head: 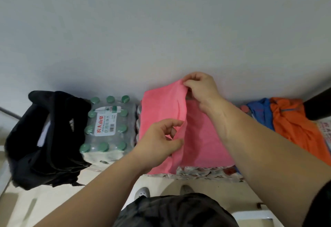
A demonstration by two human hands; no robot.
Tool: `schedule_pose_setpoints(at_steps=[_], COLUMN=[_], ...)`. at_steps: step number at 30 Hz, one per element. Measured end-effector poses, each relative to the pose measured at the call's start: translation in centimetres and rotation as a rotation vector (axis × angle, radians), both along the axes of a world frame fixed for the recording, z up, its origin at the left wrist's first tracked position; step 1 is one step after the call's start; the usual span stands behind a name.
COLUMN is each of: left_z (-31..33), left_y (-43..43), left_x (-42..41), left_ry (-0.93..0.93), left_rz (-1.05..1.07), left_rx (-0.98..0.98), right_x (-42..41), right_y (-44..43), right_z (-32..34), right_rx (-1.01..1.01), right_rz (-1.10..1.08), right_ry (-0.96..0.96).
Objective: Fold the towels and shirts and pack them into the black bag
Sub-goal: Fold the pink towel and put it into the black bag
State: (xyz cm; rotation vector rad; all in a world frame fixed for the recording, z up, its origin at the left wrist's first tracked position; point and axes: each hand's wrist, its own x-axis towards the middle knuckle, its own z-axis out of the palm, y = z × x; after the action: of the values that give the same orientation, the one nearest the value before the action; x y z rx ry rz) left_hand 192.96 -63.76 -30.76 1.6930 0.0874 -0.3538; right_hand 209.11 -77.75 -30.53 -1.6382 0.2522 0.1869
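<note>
I see a big grey wall (161, 21) at the back. Below it, in the middle, a pink towel (200, 137) lies spread over some wrapped packs. Its left half is raised up off the rest.

The black bag (26, 146) sits well to the left of the towel, with its top open. An orange shirt (295, 130) lies in a heap on the far right. A pack of water bottles (107, 119) with green caps stands between the bag and the towel, just beside both. A blue shirt (261, 114) pokes out from under the orange one, on its left side.

Both of my 2 hands hold the towel. My right hand (200, 90) is at the far top corner. Its thumb and fingers pinch that corner and hold it up near the wall. My left hand (161, 137) is closer to me, at the raised edge in the middle of the towel. Its fingers curl over the edge and its thumb presses from below, so the cloth runs between them.
</note>
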Motion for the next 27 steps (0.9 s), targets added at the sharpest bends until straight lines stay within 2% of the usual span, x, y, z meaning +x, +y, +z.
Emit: schedule_pose_setpoints(at_steps=[4, 8, 11, 17, 22, 27], left_z=[-2.0, -4.0, -4.3, -3.2, -1.8, -2.5], left_y=[-5.8, -9.3, -10.8, -11.7, -13.6, -16.8], left_x=[0.7, 0.6, 0.7, 1.0, 0.8, 1.9], left_ry=[0.008, 0.058, 0.053, 0.05, -0.001, -0.036], left_rz=[0.001, -0.046, -0.043, 0.009, 0.014, -0.08], left_rx=[0.193, 0.387, 0.505, 0.556, 0.468, 0.491], right_x=[0.5, -0.1, -1.0, -0.4, 0.2, 0.6], right_y=[-5.9, -8.9, -9.7, -10.5, -12.6, -16.1], right_z=[-2.1, -5.5, -6.1, -5.6, -3.9, -4.8], right_rx=[-0.076, -0.302, -0.325, -0.334, -0.271, -0.324], right_rz=[0.094, 0.257, 0.364, 0.372, 0.316, 0.292], right_ry=[0.025, 0.026, 0.023, -0.094, -0.152, -0.082])
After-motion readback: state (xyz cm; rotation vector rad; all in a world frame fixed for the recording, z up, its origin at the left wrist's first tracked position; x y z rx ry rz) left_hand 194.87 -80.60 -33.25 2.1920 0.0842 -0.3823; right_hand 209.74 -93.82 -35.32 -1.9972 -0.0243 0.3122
